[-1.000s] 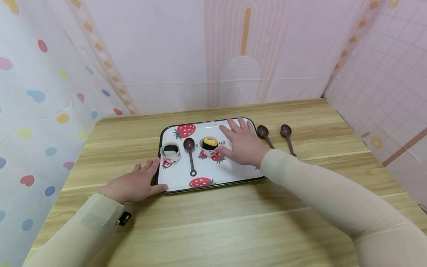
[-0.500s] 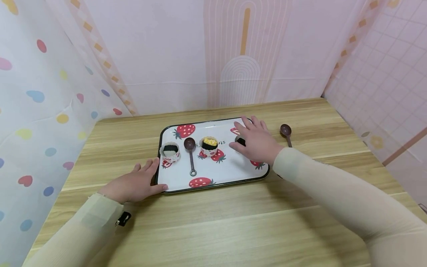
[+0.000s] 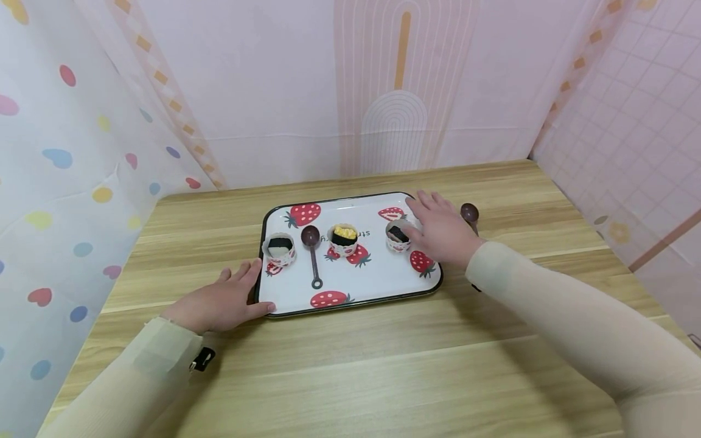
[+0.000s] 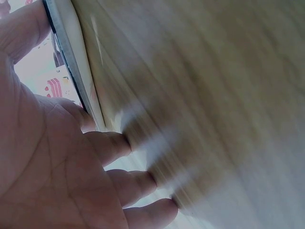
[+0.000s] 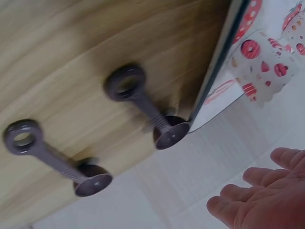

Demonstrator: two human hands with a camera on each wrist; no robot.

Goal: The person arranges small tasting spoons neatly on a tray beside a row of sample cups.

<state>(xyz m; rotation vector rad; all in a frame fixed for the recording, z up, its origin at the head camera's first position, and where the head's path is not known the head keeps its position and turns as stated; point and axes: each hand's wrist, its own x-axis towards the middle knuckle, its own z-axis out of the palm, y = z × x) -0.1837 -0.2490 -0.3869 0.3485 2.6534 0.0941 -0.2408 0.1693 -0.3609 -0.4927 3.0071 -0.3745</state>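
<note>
My left hand rests at the near left corner of a white strawberry tray, thumb on its dark rim. In the left wrist view its other fingers reach straight onto the wood outside the tray. My right hand hovers over the tray's right edge, fingers extended, holding nothing. Beside its thumb stands a paper cup with a black-wrapped piece inside. A cup with a yellow-topped piece is mid-tray; a cup with a black-and-white piece is at the left. Between these two lies a brown measuring spoon.
Two more brown spoons lie on the wooden table right of the tray: a nearer spoon, hidden by my hand in the head view, and a farther spoon. Patterned curtains hang behind and at both sides.
My right hand has moved right, from above the tray's middle right to its right edge, uncovering the right cup and covering the nearer spoon. My left hand has stayed put.
</note>
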